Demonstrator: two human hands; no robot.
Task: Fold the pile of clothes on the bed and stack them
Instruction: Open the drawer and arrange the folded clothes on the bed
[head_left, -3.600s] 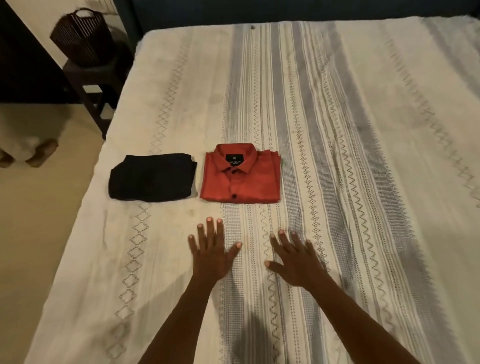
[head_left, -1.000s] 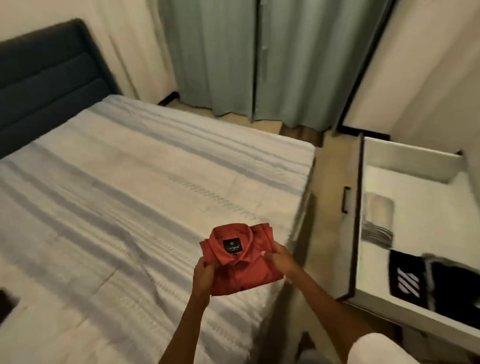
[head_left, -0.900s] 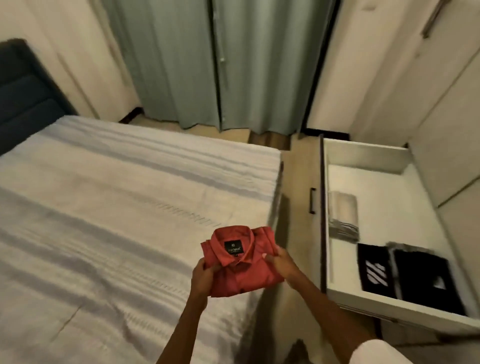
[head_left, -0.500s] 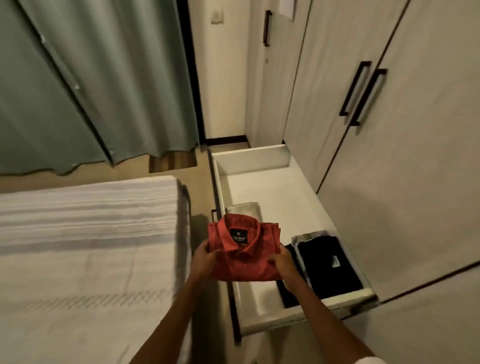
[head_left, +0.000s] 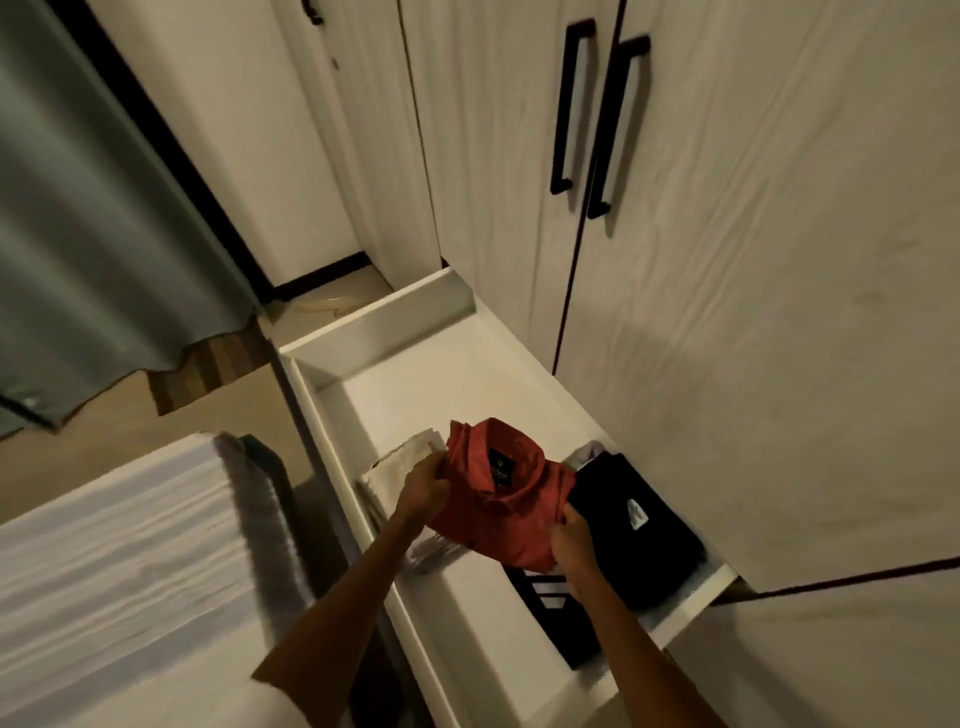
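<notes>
Red shirt (head_left: 506, 499) folded, held over the open drawer (head_left: 384, 317), left hand (head_left: 423, 491) and right hand (head_left: 571, 540) gripping its sides. Left: stack it inside beside black clothes (head_left: 631, 525).

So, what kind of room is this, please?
Most likely a bedroom: a bed with a striped cover, wardrobe doors with an open drawer of folded clothes below, and a green curtain.

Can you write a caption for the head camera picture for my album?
Both hands, left hand and right hand, hold a folded red shirt over an open white drawer.
</notes>
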